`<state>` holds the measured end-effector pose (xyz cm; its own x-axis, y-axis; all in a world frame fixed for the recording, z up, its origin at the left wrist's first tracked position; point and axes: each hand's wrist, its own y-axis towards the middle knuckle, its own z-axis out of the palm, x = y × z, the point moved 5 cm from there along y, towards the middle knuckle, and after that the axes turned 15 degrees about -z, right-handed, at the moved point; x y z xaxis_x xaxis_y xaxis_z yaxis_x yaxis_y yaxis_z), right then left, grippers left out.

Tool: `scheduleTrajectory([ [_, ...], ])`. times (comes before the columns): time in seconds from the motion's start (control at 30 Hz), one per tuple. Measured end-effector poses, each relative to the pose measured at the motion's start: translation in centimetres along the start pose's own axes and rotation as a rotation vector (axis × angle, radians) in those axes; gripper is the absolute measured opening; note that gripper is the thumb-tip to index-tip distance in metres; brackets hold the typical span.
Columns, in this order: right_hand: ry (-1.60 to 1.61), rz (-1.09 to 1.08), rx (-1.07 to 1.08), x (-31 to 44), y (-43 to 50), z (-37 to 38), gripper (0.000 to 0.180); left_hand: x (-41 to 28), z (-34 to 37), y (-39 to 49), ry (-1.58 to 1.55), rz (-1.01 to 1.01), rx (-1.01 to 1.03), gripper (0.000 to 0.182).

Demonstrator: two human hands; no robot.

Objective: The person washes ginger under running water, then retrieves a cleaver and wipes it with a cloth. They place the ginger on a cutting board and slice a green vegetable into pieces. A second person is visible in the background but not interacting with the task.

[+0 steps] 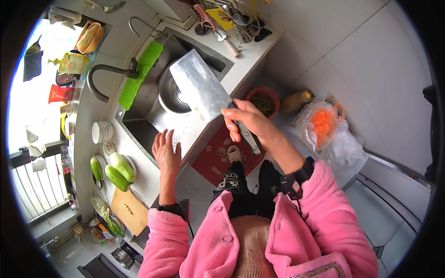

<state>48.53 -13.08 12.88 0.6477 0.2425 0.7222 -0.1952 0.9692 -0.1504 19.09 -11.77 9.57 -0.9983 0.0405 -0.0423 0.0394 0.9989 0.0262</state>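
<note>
My right hand (248, 121) grips the dark riveted handle of a cleaver (201, 83). Its broad metal blade looks wet and points up and left, over the sink (142, 120) and its front edge. Part of a round stainless steel basin (167, 93) in the sink is hidden behind the blade. My left hand (167, 149) is empty, fingers apart, above the near corner of the sink. To its left, pale green gourds (121, 170) lie on a plate on the counter. Below them is a wooden cutting board (130, 212) with small pale pieces on it.
A grey faucet (104, 67) arches by a green drain mat (142, 74). White bowls (102, 132) are stacked on the counter; green onions (113, 220) lie near the board. A wire utensil rack (245, 33) stands beyond the sink. On the floor are a red bucket (276, 104), a squash (295, 101) and plastic bags (344, 142).
</note>
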Motion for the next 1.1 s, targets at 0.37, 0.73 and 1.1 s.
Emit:
scheduleTrajectory([
  [0.37,0.203,-0.402,-0.206,-6.0,-6.7,-9.9,0.035,-4.9,16.0,-4.1,-0.988,-0.147,1.06,0.046],
  [0.73,0.246,-0.167,-0.539,-18.2,-21.0,-17.2,0.032,-10.0,32.7,-1.5,-1.586,-0.693,0.98,0.057],
  [1.1,-0.174,0.115,-0.628,-29.4,-23.1,-28.8,0.014,-13.0,56.6,-1.1,-1.099,-0.705,1.252,0.068],
])
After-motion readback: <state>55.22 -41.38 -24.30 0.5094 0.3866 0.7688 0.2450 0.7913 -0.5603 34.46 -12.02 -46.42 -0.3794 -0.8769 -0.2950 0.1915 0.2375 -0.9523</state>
